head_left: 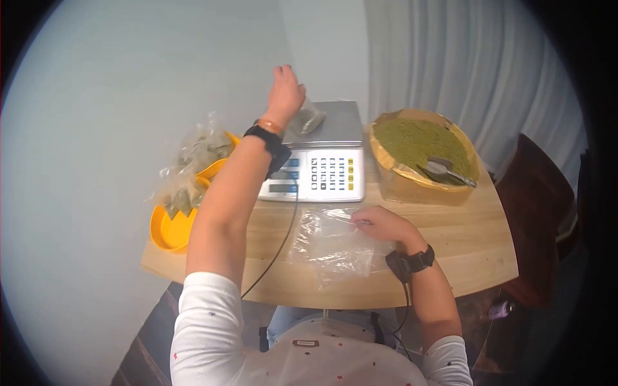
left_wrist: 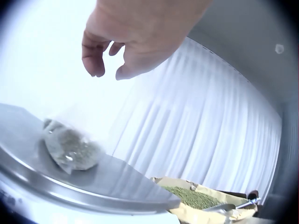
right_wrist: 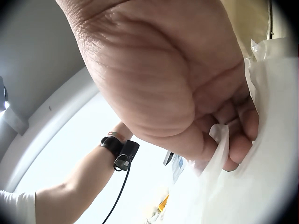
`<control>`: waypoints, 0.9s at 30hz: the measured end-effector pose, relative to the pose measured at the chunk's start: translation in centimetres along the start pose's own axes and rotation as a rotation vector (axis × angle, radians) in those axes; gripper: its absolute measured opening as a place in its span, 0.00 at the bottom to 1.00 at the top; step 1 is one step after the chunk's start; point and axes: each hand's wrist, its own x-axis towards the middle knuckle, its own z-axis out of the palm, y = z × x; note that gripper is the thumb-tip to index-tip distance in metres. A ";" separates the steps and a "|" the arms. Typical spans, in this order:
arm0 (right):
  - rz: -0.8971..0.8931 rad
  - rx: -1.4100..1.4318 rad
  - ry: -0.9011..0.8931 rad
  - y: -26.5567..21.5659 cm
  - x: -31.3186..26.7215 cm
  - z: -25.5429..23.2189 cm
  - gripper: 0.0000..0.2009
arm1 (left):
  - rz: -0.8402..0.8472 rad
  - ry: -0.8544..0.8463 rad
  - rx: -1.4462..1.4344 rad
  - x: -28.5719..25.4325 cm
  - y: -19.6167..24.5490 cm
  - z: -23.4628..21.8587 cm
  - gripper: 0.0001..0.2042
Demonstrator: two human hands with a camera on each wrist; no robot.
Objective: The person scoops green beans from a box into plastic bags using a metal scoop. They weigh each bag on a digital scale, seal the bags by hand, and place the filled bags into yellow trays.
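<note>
My left hand (head_left: 286, 95) is raised over the scale's metal pan, thumb and fingertips apart with nothing between them. Below it, a filled clear plastic bag (left_wrist: 72, 147) sits on the pan (left_wrist: 135, 179); its contents look greyish green. At the front of the table, my right hand (head_left: 389, 228) pinches the edge of an empty clear plastic bag (head_left: 338, 254). In the right wrist view, a fold of this thin film (right_wrist: 219, 144) comes out between thumb and fingers. The white scale (head_left: 335, 174) has a keypad and displays, partly covered by my left forearm.
Right of the scale stands a lined tub (head_left: 412, 183) of green granular material (head_left: 425, 145) with a metal scoop (head_left: 447, 172) in it. Yellow trays (head_left: 168, 235) with several filled bags (head_left: 187, 190) are at the left. A cable (head_left: 283, 241) hangs from my left wrist across the table.
</note>
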 end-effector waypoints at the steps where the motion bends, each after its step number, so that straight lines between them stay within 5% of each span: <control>1: -0.023 0.001 -0.035 0.2 0.1 0.2 0.08 | 0.052 0.024 0.040 0.3 -1.9 0.5 0.27; 2: -0.009 0.002 -0.029 0.4 0.0 0.3 0.07 | 0.102 0.046 0.083 0.4 -3.1 1.0 0.29; 4: -0.016 0.003 -0.056 0.2 0.2 0.3 0.07 | -0.207 -0.242 -0.223 0.3 -3.5 0.9 0.32; 7: 0.086 -0.031 -0.074 -0.9 0.2 0.3 0.07 | -0.180 -0.271 -0.121 -1.0 -4.2 2.6 0.28; 9: 0.120 -0.005 -0.043 -1.1 0.2 0.5 0.07 | 0.021 -0.300 -0.029 -1.9 -5.0 3.5 0.21; 13: 0.085 -0.031 -0.038 -0.6 0.2 0.8 0.07 | -0.130 -0.220 -0.346 -1.9 -5.0 1.7 0.17; 22: 0.093 -0.031 -0.066 -1.0 0.4 0.7 0.07 | -0.142 -0.205 -0.388 -3.2 -6.6 -13.0 0.16; 27: 0.078 -0.041 -0.068 -0.6 0.6 0.9 0.07 | -0.323 -0.250 -0.390 -7.7 -8.2 -20.5 0.15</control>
